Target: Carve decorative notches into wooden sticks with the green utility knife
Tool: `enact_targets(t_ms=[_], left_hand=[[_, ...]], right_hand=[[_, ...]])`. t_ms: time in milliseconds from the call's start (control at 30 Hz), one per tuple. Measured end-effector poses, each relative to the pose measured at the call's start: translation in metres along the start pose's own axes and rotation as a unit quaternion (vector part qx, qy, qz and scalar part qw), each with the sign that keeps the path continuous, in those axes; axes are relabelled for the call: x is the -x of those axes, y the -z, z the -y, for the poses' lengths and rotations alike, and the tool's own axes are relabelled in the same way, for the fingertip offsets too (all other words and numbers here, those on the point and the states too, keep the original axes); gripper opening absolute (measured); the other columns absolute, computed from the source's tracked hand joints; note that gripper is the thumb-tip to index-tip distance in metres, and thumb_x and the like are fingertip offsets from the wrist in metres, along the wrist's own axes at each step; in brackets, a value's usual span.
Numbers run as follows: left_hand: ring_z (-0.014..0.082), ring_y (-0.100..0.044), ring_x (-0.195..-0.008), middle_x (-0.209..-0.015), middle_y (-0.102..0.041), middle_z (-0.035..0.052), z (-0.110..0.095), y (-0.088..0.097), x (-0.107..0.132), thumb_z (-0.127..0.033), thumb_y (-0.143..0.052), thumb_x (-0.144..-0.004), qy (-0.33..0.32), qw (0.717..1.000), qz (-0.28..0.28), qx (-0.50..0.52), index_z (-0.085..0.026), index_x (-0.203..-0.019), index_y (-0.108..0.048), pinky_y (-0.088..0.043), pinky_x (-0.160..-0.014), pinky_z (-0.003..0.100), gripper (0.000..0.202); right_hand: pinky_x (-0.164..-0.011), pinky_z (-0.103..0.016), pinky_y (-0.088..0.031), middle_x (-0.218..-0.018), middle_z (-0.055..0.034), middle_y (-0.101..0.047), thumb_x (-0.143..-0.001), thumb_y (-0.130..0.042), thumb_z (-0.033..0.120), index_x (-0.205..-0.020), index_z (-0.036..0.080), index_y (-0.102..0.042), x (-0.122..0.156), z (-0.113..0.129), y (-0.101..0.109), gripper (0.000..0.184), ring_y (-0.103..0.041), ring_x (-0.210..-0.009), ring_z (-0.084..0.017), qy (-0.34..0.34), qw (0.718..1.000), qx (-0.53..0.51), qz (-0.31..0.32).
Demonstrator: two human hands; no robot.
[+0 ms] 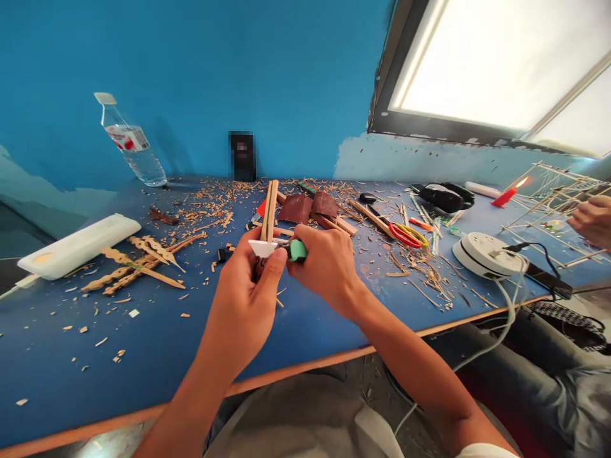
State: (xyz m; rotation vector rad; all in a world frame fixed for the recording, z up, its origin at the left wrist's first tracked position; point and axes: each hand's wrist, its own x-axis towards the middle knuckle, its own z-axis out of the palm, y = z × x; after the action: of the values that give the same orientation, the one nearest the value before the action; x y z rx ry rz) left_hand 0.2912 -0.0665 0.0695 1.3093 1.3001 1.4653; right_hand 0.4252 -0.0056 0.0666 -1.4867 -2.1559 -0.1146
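My left hand (248, 280) is closed around the lower part of a notched wooden stick (270, 207), which stands upright and points toward the wall. In my right hand (329, 264) is a craft knife with a green handle (298, 250). Its pale, trapezoid blade (262, 249) lies across the stick, touching it or just in front of it. My left thumb presses near the back of the blade. The stick's lower end is hidden by my fingers. Behind my hands lie brown sandpaper pieces (296, 208) and more wood strips.
Carved sticks (143, 264) and a white oblong device (81, 245) lie left; a water bottle (136, 152) leans there. Scissors (408, 235), a round power strip (489, 254) and a lit red candle (505, 196) stand right, beside another person's hand (594, 219) at a stick frame (539, 222).
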Motion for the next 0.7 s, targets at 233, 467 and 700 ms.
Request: enact_targets(t_ms=[233,467,700], left_hand=[[0.0115,-0.054,-0.060,-0.076,-0.062,-0.0010,-0.006,-0.009,-0.053,-0.037,-0.069,-0.094,-0.059,0.997,-0.034,-0.031,-0.020,-0.099,-0.068,-0.043,-0.052,0.022,0.017],[0.0207,-0.068,-0.097,-0.115,-0.069,0.0077,-0.007,-0.016,-0.099,-0.037,-0.066,-0.098,-0.055,0.994,-0.053,-0.074,-0.016,-0.116,-0.067,-0.060,-0.084,0.041,0.027],[0.0218,-0.069,-0.099,-0.122,-0.068,0.0095,-0.014,-0.011,-0.109,-0.038,-0.066,-0.098,0.043,0.999,-0.018,0.009,-0.017,-0.128,-0.062,-0.061,-0.083,0.042,0.037]], right_hand=[[-0.064,-0.034,-0.038,-0.084,-0.0148,-0.076,-0.089,-0.059,0.042,-0.098,0.021,-0.076,-0.048,-0.004,0.003,0.029,-0.071,-0.075,-0.029,-0.040,0.999,0.012,-0.018],[-0.074,-0.035,-0.047,-0.097,-0.0182,-0.078,-0.094,-0.060,0.041,-0.100,0.017,-0.076,-0.099,-0.010,-0.007,0.030,-0.074,-0.089,-0.031,-0.079,0.997,0.000,-0.016],[-0.089,-0.043,-0.055,-0.107,-0.0082,-0.074,-0.102,-0.059,0.047,-0.111,0.016,-0.070,-0.147,-0.007,-0.016,0.035,-0.070,-0.097,-0.022,-0.099,0.995,-0.025,-0.014]])
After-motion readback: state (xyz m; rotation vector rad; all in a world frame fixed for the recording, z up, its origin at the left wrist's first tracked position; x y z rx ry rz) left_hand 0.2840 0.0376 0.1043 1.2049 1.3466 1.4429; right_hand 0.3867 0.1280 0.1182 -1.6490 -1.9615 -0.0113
